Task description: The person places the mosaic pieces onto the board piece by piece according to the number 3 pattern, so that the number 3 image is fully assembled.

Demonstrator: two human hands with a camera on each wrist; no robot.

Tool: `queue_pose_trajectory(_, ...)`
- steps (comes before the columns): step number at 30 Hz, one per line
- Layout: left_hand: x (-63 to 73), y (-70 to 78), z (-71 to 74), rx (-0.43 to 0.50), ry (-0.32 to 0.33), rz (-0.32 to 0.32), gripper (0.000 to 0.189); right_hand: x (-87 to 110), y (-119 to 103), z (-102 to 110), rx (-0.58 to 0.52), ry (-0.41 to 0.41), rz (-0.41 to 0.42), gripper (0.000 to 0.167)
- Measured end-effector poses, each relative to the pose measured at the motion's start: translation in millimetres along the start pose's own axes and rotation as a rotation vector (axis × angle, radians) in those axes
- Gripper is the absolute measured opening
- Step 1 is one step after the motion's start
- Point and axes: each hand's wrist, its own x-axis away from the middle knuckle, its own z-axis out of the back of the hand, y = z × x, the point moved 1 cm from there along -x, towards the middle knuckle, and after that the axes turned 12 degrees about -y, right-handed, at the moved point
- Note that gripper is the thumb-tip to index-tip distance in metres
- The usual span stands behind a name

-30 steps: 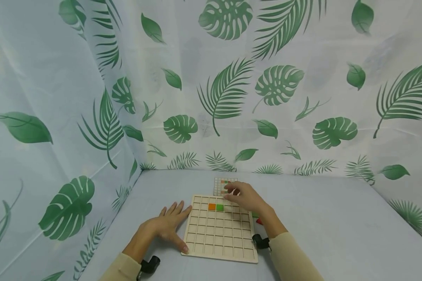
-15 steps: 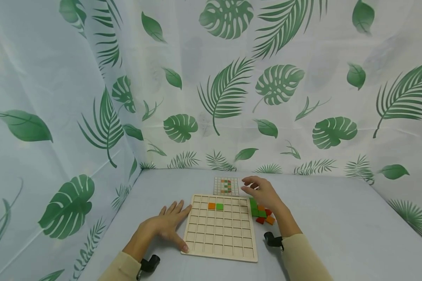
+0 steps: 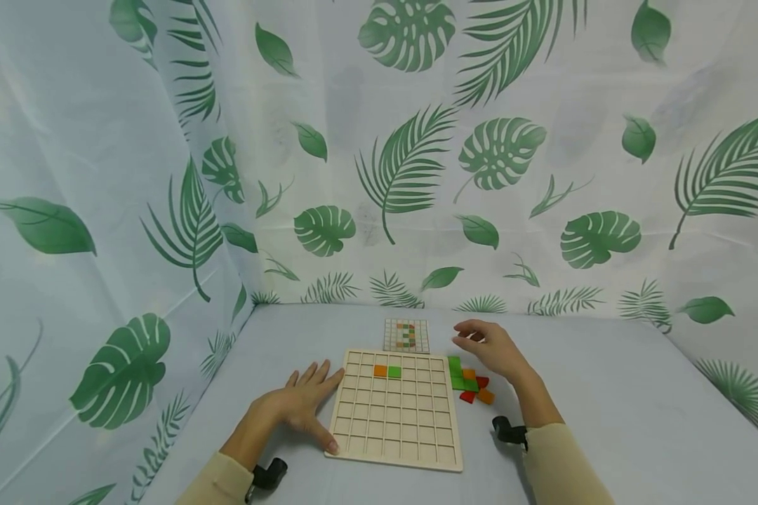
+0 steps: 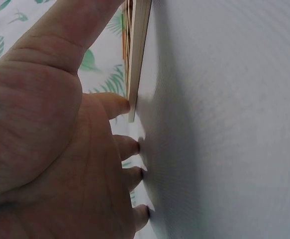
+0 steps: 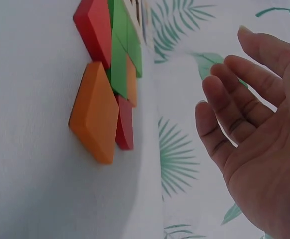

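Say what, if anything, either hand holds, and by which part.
Nothing is gripped: the right hand is empty; the left hand only touches the board at its left edge and near-left corner.

Green, orange and red pieces (image 3: 470, 385)

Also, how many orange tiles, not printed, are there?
3: one orange tile sits in the wooden board; a second orange tile lies within the loose pile to its right, and a third orange tile at the pile's near right corner. More could be hidden.

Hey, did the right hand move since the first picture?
Yes, the right hand moved rightward, away from the small grid card it partly covered before.
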Motion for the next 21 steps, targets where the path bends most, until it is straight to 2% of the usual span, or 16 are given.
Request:
queue_pose_trajectory(13, -2.4, -4.7, -1.5, 0.009, -0.002, 0.006, 0.142, 7.7, 22.1, 9.4, -0.02, -0.072, -0.073, 0.039)
queue_pose_trajectory(21, -1.1, -1.5, -1.2, 0.005, 0.002, -0.001, 0.141, 9.4, 30.4, 10.8, -0.041, -0.085, -0.079, 0.038)
